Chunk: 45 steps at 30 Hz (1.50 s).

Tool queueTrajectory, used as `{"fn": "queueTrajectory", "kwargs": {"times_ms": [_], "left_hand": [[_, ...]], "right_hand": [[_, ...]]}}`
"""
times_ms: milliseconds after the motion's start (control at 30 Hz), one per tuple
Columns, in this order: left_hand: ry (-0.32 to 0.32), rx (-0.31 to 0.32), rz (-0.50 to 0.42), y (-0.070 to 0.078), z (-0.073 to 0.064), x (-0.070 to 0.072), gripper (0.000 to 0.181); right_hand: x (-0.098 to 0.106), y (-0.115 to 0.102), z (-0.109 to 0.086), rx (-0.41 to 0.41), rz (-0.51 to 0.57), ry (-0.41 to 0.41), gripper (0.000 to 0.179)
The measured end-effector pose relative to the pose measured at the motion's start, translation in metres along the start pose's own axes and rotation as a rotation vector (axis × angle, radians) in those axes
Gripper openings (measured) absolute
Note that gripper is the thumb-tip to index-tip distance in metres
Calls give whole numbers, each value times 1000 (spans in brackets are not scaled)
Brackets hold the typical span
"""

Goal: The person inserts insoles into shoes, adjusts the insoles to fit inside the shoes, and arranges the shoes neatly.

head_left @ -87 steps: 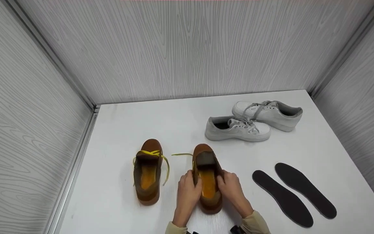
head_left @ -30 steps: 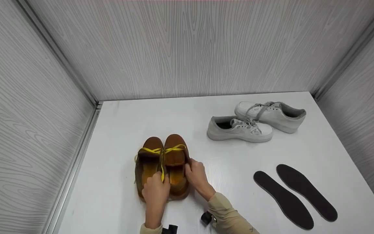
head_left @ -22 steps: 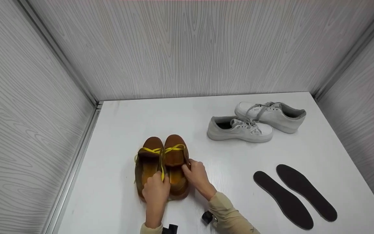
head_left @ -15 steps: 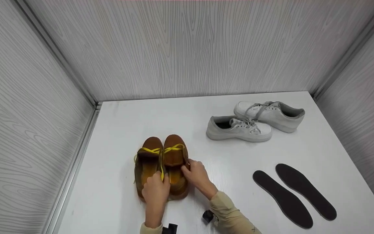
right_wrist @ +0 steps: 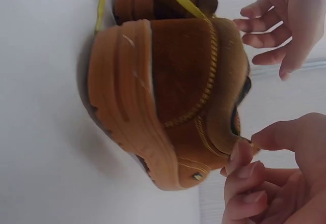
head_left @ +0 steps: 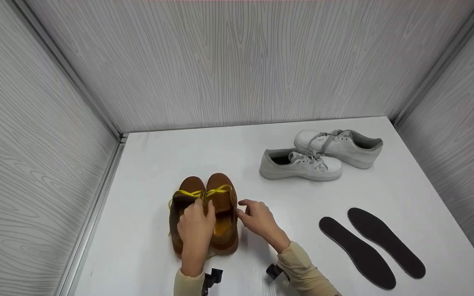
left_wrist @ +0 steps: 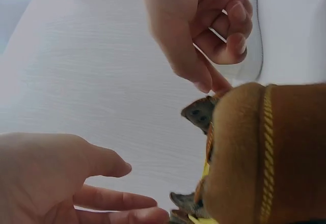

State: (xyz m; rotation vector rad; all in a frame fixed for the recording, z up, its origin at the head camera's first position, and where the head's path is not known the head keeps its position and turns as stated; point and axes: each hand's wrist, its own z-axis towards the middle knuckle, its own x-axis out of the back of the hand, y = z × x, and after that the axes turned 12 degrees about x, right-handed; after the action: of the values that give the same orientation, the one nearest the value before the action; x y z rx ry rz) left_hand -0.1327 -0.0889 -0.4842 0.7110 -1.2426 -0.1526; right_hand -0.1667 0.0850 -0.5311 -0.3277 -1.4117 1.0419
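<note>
Two brown leather boat shoes with yellow laces stand side by side on the white table in the head view. My left hand (head_left: 196, 226) hovers over the left boat shoe (head_left: 192, 185), fingers extended and apart from the leather in the left wrist view. Beside the right boat shoe (head_left: 221, 201) is my right hand (head_left: 258, 218), with thumb and forefinger parted near its outer edge. From the right wrist, those fingertips (right_wrist: 241, 152) appear at the shoe's collar; whether they touch it I cannot tell. The left shoe's opening is partly hidden by my left hand.
Two white sneakers with grey laces lie at the back right, the front sneaker (head_left: 303, 166) touching the rear sneaker (head_left: 340, 146). Two dark insoles, a left one (head_left: 358, 250) and a right one (head_left: 387, 242), lie flat at the right. Pale wood-grain panels (head_left: 237, 61) enclose the table.
The right boat shoe came leftward against the left one between the first two frames. Since half a second ago, both hands have loosened from it: the left moved forward, the right slightly outward.
</note>
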Motion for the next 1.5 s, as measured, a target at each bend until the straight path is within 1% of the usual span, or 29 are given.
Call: {"fn": "queueTrajectory", "kwargs": {"times_ms": [133,200,267,433,467,533,633,800,900,1000,1067,1167,1333,1400,1500], "left_hand": [[-8,-60,-67,12,4,-4,27],[-10,-92,-100,17,5,-9,22],[1,-129,-143,23,7,-15,17],[35,-233,-303,35,11,-30,7],[31,-249,-339,38,12,-33,8],[15,-261,-399,43,13,-39,11],[-30,-240,-487,51,14,-49,18],[-140,-157,-637,69,10,-71,24],[-202,-108,-692,81,5,-85,28],[-237,-69,-737,90,-1,-99,30],[-246,-52,-764,95,-3,-108,30],[-242,-26,-798,102,-3,-121,30],[-221,17,-836,109,4,-143,36],[-222,24,-847,112,8,-150,39],[-232,38,-854,117,14,-160,45]], "right_hand": [[12,0,1,15,-14,43,31],[17,0,2,20,-20,66,31],[23,2,3,26,-21,93,32],[34,8,5,13,-24,176,29],[36,9,5,8,-24,194,28],[40,13,6,-3,-26,233,24],[46,22,8,-27,-32,314,21],[55,41,14,-117,-21,495,17],[60,53,17,-159,6,588,15],[65,62,18,-203,51,643,15],[70,68,19,-235,109,671,14],[75,75,20,-291,219,705,15],[83,86,23,-370,437,761,19],[85,90,25,-399,508,770,25],[88,95,28,-437,576,762,40]]}}
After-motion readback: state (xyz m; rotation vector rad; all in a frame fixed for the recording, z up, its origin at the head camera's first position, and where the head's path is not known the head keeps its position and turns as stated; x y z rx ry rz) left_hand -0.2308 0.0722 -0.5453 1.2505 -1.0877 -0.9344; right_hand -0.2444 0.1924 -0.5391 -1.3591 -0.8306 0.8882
